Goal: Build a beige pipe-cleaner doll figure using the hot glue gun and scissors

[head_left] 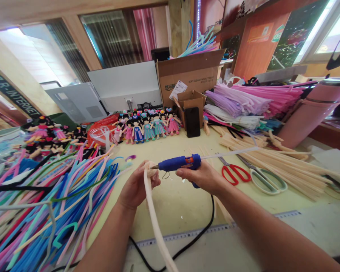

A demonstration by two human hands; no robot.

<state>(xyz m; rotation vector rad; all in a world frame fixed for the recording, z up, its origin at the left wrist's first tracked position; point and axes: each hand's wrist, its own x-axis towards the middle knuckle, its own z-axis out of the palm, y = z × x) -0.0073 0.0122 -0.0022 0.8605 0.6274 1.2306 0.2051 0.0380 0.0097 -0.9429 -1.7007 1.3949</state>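
Right over the yellow mat (170, 211), a person is busy with both bare hands. The left hand (138, 185) has its fingers pinched on a cream fuzzy stem (155, 215), bunched into a small knot at the top, with one long end hanging down toward the near edge of the table. The right hand (208, 177) is wrapped around the handle of a blue glue gun (177, 163), thumb along its side; the nozzle points left and reaches the knot, though from here I can't tell whether it actually touches. A pale glue stick (229, 153) pokes out of the gun's back end, and a black cord (211, 215) loops below, crossing a ruler (187, 235). Just beyond the right forearm lie red scissors (234, 170) and, beside them, scissors with green and white handles (268, 180), near a spread of beige stems (289, 170). Over to the left there's a big tangle of colored stems (79, 189). Behind the hands, a crowd of little dolls (149, 126) in pink and blue dresses stands next to a black phone (192, 122), which is propped against a small box (187, 102). A pink flask (308, 117) leans into my view at the far right.
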